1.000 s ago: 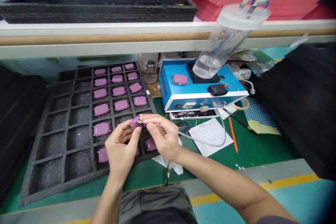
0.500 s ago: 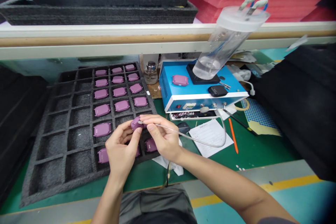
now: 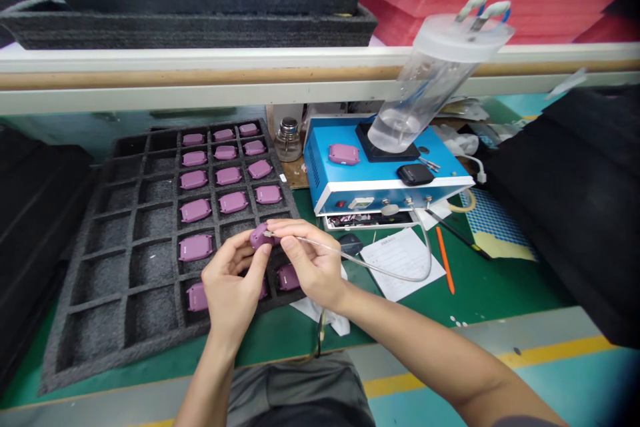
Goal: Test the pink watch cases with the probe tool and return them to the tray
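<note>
A purple watch case (image 3: 259, 236) is held up over the foam tray's front right part. My left hand (image 3: 235, 280) is closed round it, thumb and fingers at its edge. My right hand (image 3: 315, 263) is closed at the case's other side, pinching the clear thin tube (image 3: 360, 261) near its end. The tube's metal tip (image 3: 269, 233) touches the case's side; whether it sits in a hole is too small to tell. From there the tube loops right to the front of the blue machine (image 3: 325, 177).
A black foam tray (image 3: 127, 347) holds several purple cases (image 3: 195, 248) in its right columns. On the machine stand a clear cylinder (image 3: 425, 87) of liquid, a purple case (image 3: 344, 154) and a black case (image 3: 415, 174). Paper (image 3: 403, 263) and an orange pen (image 3: 445, 260) lie at right.
</note>
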Action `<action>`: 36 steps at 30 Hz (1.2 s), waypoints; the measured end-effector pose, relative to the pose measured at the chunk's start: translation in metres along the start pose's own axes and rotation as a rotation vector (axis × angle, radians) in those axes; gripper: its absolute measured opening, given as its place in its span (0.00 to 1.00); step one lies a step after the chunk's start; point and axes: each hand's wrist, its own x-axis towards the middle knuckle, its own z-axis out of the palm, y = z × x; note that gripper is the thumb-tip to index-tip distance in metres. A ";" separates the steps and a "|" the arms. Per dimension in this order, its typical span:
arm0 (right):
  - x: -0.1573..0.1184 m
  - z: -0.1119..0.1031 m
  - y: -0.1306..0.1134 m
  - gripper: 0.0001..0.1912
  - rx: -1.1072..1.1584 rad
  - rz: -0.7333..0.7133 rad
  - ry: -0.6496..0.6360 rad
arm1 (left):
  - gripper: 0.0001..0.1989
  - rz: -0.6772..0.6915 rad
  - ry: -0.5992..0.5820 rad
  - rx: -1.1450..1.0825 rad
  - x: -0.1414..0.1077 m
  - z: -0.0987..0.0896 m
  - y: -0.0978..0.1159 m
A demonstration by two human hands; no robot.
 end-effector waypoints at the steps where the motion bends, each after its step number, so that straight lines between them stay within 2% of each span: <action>1: 0.000 0.000 0.000 0.09 0.005 -0.001 -0.001 | 0.15 0.003 -0.002 -0.001 0.000 0.000 0.000; 19: -0.004 0.001 -0.002 0.09 0.018 0.044 0.018 | 0.12 0.052 -0.026 -0.004 -0.002 -0.001 -0.005; 36: -0.001 0.001 -0.001 0.08 -0.008 0.048 0.008 | 0.14 0.037 -0.013 -0.004 -0.001 -0.001 -0.004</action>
